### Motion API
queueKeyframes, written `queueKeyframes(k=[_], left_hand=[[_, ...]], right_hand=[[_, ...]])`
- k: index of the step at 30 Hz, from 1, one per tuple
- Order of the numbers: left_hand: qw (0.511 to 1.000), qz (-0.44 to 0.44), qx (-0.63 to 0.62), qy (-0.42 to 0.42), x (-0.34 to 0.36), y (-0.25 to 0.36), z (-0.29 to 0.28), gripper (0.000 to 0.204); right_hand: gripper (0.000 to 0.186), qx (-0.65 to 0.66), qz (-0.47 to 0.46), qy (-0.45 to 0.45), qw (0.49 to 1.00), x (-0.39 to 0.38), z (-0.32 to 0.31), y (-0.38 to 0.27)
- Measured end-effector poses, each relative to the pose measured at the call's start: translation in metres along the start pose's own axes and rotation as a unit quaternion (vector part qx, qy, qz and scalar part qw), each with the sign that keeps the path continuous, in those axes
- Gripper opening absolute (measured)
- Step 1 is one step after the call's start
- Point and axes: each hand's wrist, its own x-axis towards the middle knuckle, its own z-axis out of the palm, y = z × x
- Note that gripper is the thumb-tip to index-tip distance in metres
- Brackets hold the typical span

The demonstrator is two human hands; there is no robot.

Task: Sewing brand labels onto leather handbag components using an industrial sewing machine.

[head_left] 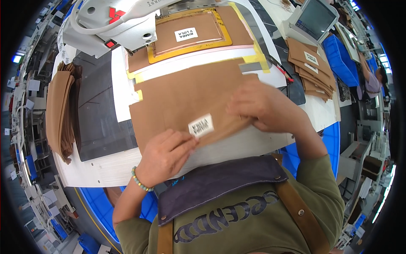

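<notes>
A flat brown fabric panel lies tilted over the near part of the work table, with a white printed label close to its near edge. My left hand, with a beaded bracelet at the wrist, pinches that near edge just beside the label. At the panel's right side, my right hand is closed with curled fingers on the cloth; it is slightly blurred. Beyond the panel, another brown piece with a white label sits inside a yellow template frame.
A white sewing machine head stands at the far left of the frame. Folded brown pieces are stacked at left, labelled ones at right. A screen, a blue bin and a red-and-black tool are farther right.
</notes>
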Motion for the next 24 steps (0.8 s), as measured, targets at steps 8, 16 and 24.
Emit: queueKeyframes(k=[8, 16, 24], left_hand=[[0.994, 0.003, 0.011, -0.111, 0.000, 0.002, 0.015, 0.076], [0.974, 0.030, 0.090, -0.205, -0.018, 0.010, 0.054, 0.082], [0.996, -0.014, 0.079, -0.034, -0.018, -0.028, 0.019, 0.059]], right_hand=[[0.032, 0.243, -0.016, -0.046, 0.969, -0.041, 0.005, -0.022], [0.022, 0.265, 0.130, -0.259, 0.920, -0.053, 0.034, -0.048], [0.022, 0.282, 0.159, -0.090, 0.942, -0.041, 0.006, -0.018]])
